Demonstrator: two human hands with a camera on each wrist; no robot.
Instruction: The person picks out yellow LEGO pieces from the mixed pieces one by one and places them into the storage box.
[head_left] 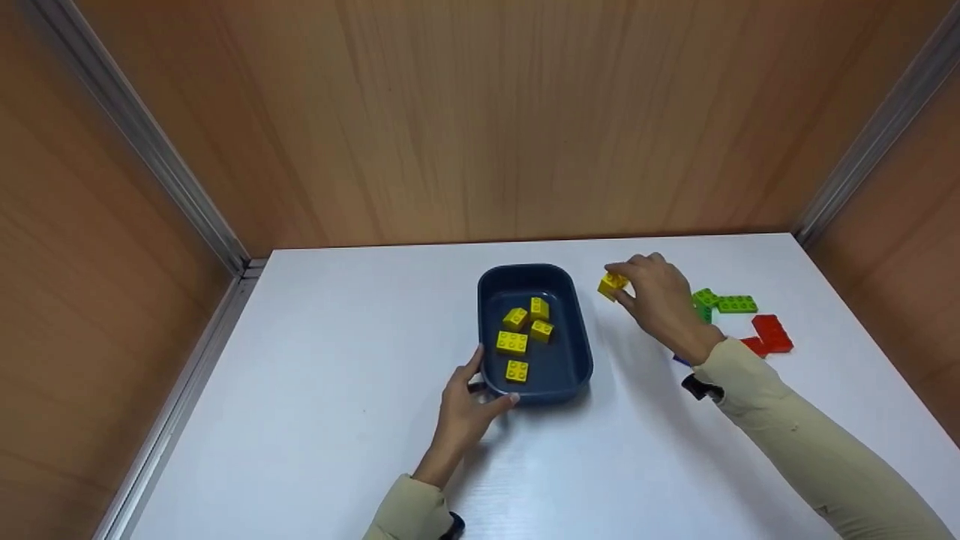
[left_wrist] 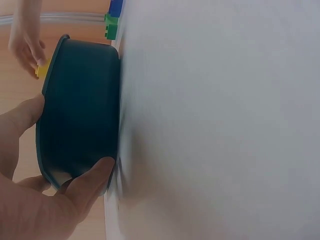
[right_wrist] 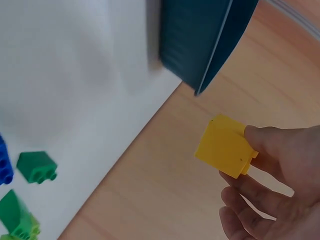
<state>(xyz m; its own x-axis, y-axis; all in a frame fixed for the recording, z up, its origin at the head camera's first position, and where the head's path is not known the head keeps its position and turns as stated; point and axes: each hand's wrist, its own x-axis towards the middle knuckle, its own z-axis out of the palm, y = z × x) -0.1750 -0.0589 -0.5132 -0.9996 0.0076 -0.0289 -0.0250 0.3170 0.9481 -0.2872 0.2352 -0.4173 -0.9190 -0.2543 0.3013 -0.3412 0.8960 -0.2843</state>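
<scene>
A dark blue rectangular dish point(head_left: 535, 384) with rounded corners stands on the white table, several yellow toy bricks point(head_left: 512, 343) lying on its bottom. At its near left corner my left hand point(head_left: 461, 409) grips the wall, also plain in the left wrist view, where the hand point(left_wrist: 55, 185) spans the dish's side point(left_wrist: 82, 107). To the right of the dish, above the table, my right hand point(head_left: 660, 296) pinches a yellow toy brick point(head_left: 611, 286) between thumb and fingers. The right wrist view shows this brick point(right_wrist: 225, 146) up close, apart from the dish point(right_wrist: 195, 40).
Beyond my right forearm lie green bricks point(head_left: 737, 304) and red bricks point(head_left: 772, 333) on the table point(head_left: 337, 352). A blue brick point(right_wrist: 4, 162) is partly in view, mostly hidden by the right wrist in the head view. A wooden panel point(head_left: 525, 127) rises behind the table.
</scene>
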